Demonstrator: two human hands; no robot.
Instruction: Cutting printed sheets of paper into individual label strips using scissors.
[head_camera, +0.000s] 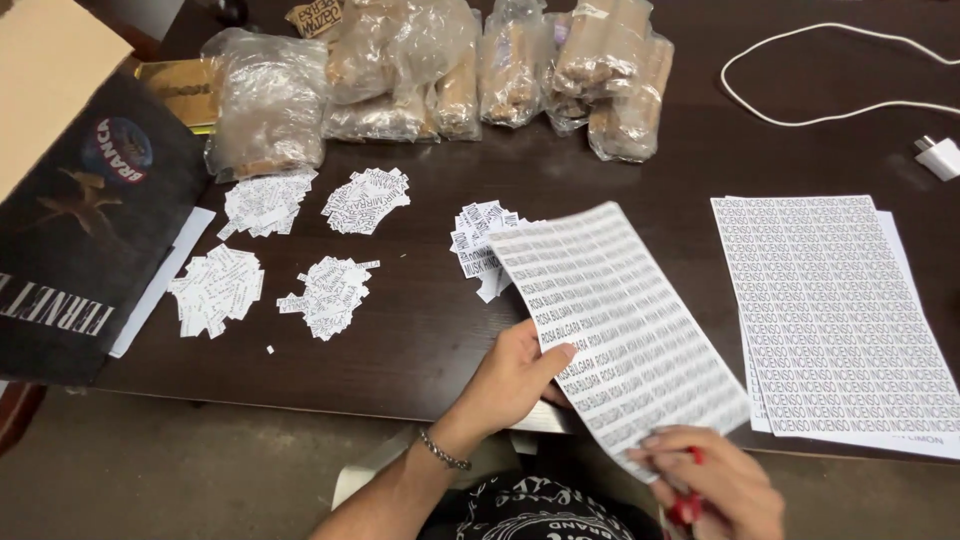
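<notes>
Partly cut off at the bottom edge, the right hand (715, 485) curls around something red (too hidden to identify) while its fingertips touch the lower corner of the printed label sheet (615, 320). The left hand (515, 380) pinches that sheet's left edge, thumb on top, holding it tilted above the counter (420, 330) beside a stack of printed sheets (840, 320).

This looks like a small packing workroom. Along the far edge of the dark wooden table (420, 330) lie plastic-wrapped bundles (480, 70), with piles of cut paper labels (300, 250) and printed label sheets (840, 320) nearer.
</notes>
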